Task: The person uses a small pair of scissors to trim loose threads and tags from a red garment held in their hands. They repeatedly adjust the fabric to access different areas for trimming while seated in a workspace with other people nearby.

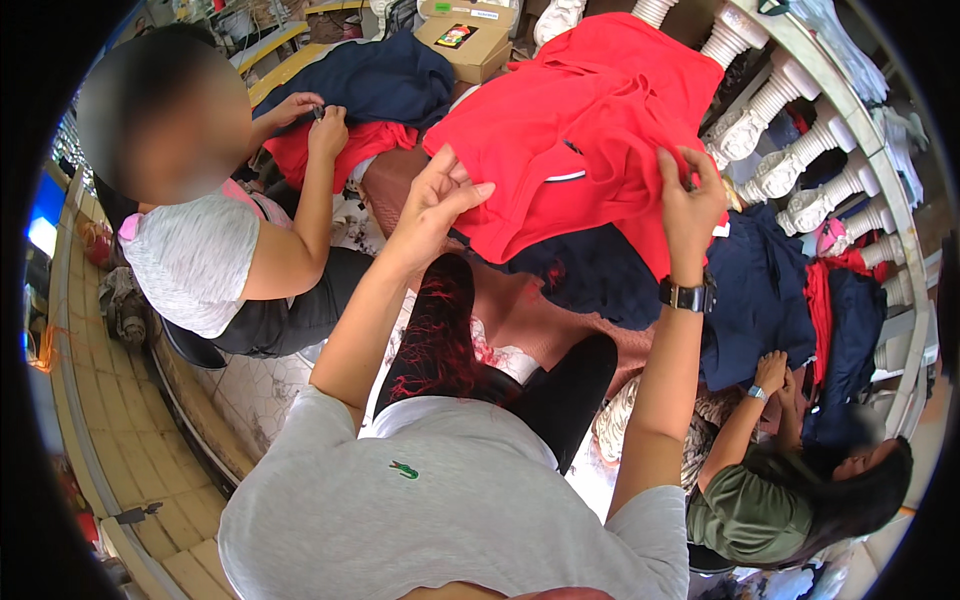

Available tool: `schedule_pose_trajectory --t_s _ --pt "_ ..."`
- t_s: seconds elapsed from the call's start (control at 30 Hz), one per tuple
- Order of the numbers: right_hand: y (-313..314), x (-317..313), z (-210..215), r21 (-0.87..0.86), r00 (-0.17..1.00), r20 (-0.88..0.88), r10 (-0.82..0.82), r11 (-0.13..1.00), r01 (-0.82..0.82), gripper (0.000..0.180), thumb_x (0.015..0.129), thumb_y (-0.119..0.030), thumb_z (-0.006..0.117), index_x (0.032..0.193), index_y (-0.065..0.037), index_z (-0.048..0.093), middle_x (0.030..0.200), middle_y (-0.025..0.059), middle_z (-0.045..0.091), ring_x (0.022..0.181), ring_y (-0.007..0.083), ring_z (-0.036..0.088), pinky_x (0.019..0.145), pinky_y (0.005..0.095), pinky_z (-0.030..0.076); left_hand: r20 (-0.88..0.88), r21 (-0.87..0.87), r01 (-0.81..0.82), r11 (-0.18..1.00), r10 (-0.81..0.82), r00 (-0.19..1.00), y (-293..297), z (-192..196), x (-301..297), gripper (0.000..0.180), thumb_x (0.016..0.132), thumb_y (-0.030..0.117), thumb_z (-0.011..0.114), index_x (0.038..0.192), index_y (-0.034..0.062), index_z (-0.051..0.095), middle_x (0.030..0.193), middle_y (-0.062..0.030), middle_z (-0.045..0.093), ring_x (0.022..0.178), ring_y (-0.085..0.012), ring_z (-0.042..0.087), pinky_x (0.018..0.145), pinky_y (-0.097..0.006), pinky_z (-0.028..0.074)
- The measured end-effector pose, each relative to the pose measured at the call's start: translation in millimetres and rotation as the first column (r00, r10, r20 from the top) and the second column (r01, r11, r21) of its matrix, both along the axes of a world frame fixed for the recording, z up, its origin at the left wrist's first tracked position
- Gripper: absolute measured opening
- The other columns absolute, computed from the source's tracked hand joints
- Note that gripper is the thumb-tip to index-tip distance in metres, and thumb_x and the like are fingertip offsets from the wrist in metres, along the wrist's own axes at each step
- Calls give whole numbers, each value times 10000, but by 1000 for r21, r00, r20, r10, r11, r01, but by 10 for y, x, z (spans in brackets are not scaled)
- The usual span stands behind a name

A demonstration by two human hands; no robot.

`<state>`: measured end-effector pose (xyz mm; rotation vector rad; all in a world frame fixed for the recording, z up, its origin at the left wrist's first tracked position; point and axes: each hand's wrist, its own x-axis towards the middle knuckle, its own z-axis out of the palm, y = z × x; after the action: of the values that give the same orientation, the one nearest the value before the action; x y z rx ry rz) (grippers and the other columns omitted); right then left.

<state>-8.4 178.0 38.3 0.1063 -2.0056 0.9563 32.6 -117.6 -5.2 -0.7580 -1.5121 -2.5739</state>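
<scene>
A large red garment point(590, 110) is spread in front of me over a pile of cloth, its far part draped toward the railing. My left hand point(436, 203) pinches its near left edge between thumb and fingers. On the other side, my right hand point(692, 208) has its fingers closed on a fold of the red cloth; whether a small tool is also in it cannot be made out. Between the hands, an opening in the garment shows a dark and white strip point(566, 177). Navy cloth point(590, 275) lies under the near side, above my knees.
To the left sits a co-worker point(215, 255) with both hands on something small over red and navy cloth. Another co-worker point(760, 510) at the right handles navy garments point(752, 290). An open cardboard box point(468, 42) stands at the back. White balusters point(780, 170) line the right side.
</scene>
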Motion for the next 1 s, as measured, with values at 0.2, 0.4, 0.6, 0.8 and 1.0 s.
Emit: schedule_pose_trajectory --t_s 0.2,0.4,0.6,0.8,1.0 --pt "-2 304 76 -182 963 -184 -196 970 163 192 894 -144 761 1020 -17 693 819 36 673 701 82 558 576 255 412 -61 -19 96 995 -97 993 -8 215 -24 718 908 -98 602 1531 -9 257 1443 -152 525 1289 -191 549 1073 -325 432" --pt "-937 945 -103 -317 795 105 597 778 -542 539 850 -102 810 1327 -66 563 1041 28 681 570 -14 440 474 180 305 -119 -54 78 995 -84 989 189 293 -57 700 937 -72 624 1522 -15 244 1442 -165 527 1290 -195 551 1071 -335 452" --pt "-944 723 -301 -496 909 22 417 794 -352 69 955 -82 698 977 -16 702 818 5 687 612 -7 458 521 184 315 -93 -138 -59 989 47 995 200 312 -97 641 941 -58 630 1484 -18 292 1440 -168 528 1277 -199 560 1069 -331 458" --pt "-887 830 -494 -542 778 63 625 676 -499 174 1026 -141 604 969 7 674 719 -7 609 618 49 503 563 224 377 33 -61 24 998 -22 999 151 373 -17 845 866 -97 683 1548 -9 192 1522 -169 432 1378 -222 462 1140 -350 379" --pt "-971 915 -494 -427 917 102 387 849 -311 301 861 -122 810 1095 -27 647 591 -65 358 555 17 310 510 225 235 -223 -300 74 951 -145 964 10 658 -35 1018 820 -134 660 1591 1 10 1641 -174 179 1497 -236 260 1194 -368 286"
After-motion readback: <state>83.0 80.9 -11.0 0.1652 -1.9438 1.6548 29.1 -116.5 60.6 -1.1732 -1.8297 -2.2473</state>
